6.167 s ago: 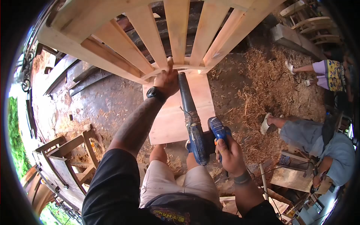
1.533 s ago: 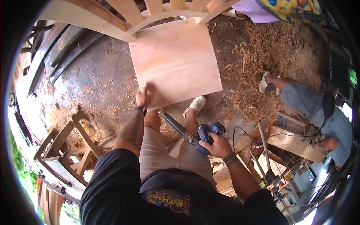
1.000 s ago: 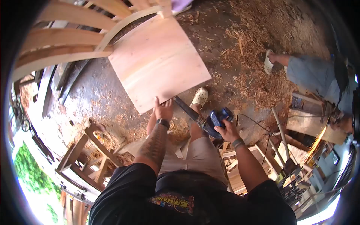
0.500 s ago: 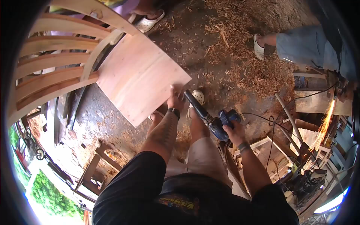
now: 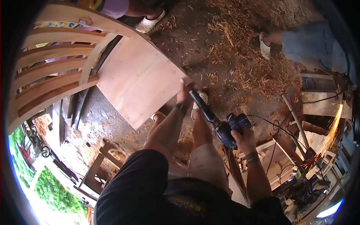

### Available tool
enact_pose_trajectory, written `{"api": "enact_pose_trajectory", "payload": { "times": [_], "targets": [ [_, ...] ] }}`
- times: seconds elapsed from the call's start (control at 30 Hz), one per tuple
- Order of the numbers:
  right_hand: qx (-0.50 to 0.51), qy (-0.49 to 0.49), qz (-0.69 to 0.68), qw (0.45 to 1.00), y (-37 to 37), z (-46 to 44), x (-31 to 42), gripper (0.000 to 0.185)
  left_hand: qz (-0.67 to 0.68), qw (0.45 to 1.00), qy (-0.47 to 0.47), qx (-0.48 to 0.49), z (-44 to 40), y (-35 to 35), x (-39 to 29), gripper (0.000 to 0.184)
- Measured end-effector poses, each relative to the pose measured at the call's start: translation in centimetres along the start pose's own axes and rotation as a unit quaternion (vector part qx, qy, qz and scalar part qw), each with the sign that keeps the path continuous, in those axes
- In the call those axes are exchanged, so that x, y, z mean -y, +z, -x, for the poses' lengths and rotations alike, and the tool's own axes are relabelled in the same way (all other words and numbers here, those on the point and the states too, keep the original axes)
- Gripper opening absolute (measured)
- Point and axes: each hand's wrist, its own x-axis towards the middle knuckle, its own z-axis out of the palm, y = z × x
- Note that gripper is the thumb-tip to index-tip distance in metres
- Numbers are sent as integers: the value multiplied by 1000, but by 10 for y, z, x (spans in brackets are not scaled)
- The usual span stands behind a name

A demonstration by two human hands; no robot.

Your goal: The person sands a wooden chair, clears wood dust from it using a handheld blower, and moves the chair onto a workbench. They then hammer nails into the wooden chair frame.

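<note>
My left hand (image 5: 183, 93) is at the near right corner of a pale wooden seat panel (image 5: 138, 75), thumb on top and the other fingers partly hidden at the edge. The panel joins a slatted wooden backrest (image 5: 63, 52) on the left. My right hand (image 5: 244, 138) is wrapped around the handle of a blue corded blower (image 5: 225, 133). Its long black nozzle (image 5: 202, 107) points up and left, with the tip close beside my left hand.
Wood shavings (image 5: 255, 75) cover the floor ahead. One person's shoe (image 5: 150, 21) shows beyond the chair; another person in blue shorts (image 5: 307, 43) is at the right. Orange sparks (image 5: 332, 131) fly near wooden pieces. A black cord (image 5: 275, 123) trails right from the blower.
My left hand has shifted right along the panel, closer to its corner. My right hand and the blower have moved slightly right and down in view.
</note>
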Motion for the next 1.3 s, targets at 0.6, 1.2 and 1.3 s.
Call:
{"api": "enact_pose_trajectory", "payload": {
  "times": [0.6,1.2,1.3],
  "targets": [
    [-24,-93,228,969,-29,-18,33,59,-972,105,69,199,-63,103,-202,66],
    [-38,-78,159,983,-24,-56,69,59,-972,196,72,110,-17,146,-269,82],
    [-8,-90,179,980,-30,-62,77,59,-960,207,150,115,-15,134,-271,82]
  ]
}}
